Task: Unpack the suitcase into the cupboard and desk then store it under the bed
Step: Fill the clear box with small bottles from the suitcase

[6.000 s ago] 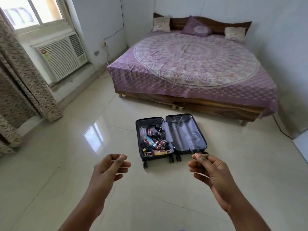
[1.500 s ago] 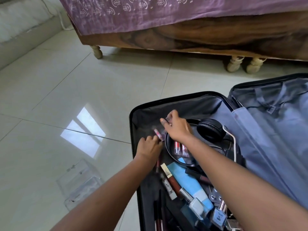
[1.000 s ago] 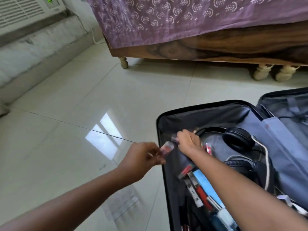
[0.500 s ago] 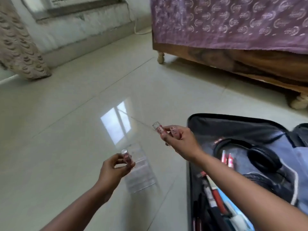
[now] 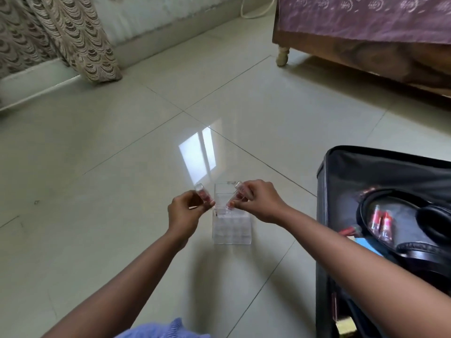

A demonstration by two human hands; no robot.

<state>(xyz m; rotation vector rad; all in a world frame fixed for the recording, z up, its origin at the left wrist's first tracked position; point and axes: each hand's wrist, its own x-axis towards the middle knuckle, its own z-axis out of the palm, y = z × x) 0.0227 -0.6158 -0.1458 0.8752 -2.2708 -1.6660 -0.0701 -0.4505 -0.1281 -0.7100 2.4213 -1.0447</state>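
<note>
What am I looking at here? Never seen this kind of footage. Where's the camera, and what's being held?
No robot: a head-worn wide-angle camera looks down at a person's bare hands. The left hand pinches one small clear tube with reddish contents; the right hand pinches another tube. Both are over a clear compartmented organiser on the tiled floor. At right lies the open suitcase with black headphones and more cosmetics. The bed is behind.

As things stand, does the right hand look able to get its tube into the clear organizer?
Probably yes: the right hand holds its tube tilted just above the clear organizer, nothing between.
</note>
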